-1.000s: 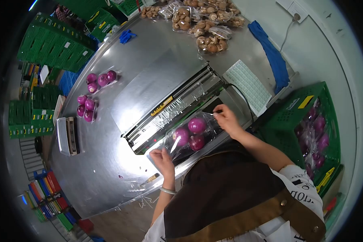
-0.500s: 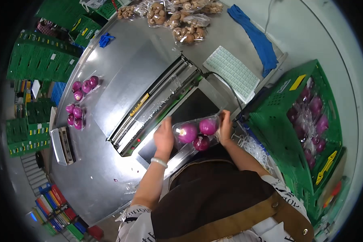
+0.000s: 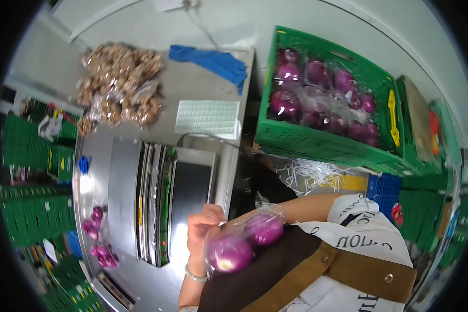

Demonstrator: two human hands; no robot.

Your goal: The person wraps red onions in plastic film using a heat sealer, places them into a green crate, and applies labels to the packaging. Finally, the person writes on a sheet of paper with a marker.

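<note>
The packet of onions was up in front of the brown apron, just to the right of the left hand and over the near end of the right forearm. Two plump, deep purple onions showed through clear, shiny film. The onion nearer the left hand looked larger, with a pale, whitish patch low on its side; the other sat farther right and slightly higher. The film was creased and streaked with glare, and it stuck up in a loose, crinkled tuft at the right end.

The left hand was narrow, its fingers curled in against the packet's left end; whether they pinched the film could not be told. The right hand was mostly hidden behind the packet, so its grip could not be told.

Beyond the left hand were a dark plate and a long metal machine on the steel bench. More purple onions lay well to its left. Bagged mushrooms sat farther off, left of a pale green sheet and a blue cloth. Beyond the right forearm, a green crate held many wrapped purple onions.
</note>
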